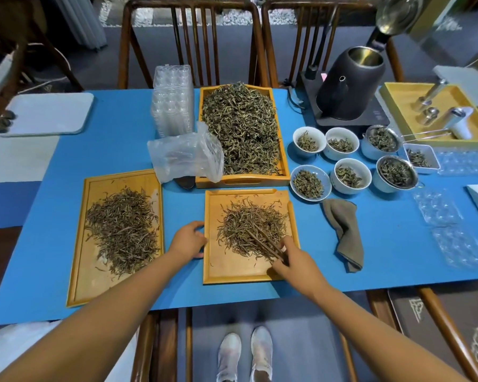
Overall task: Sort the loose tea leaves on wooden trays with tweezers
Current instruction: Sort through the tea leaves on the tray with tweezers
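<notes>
A small wooden tray (pixel 233 268) lies in front of me with a loose pile of tea leaves (pixel 249 224) on it. My right hand (pixel 293 261) pinches brown wooden tweezers (pixel 265 241), whose tips reach into the pile's near side. My left hand (pixel 188 239) grips the left rim of this tray with curled fingers. To the left, a longer wooden tray (pixel 80 277) carries a second spread of leaves (pixel 123 228). Behind, a deep tray (pixel 246 181) is heaped with coarser tea leaves (pixel 242 128).
Several white bowls (pixel 308 137) and strainers with tea stand at the right, near a black kettle (pixel 349 84) on its base. A grey cloth (pixel 345 232) lies right of the small tray. A plastic bag (pixel 186 155) and clear blister packs (pixel 173 100) sit behind the left tray.
</notes>
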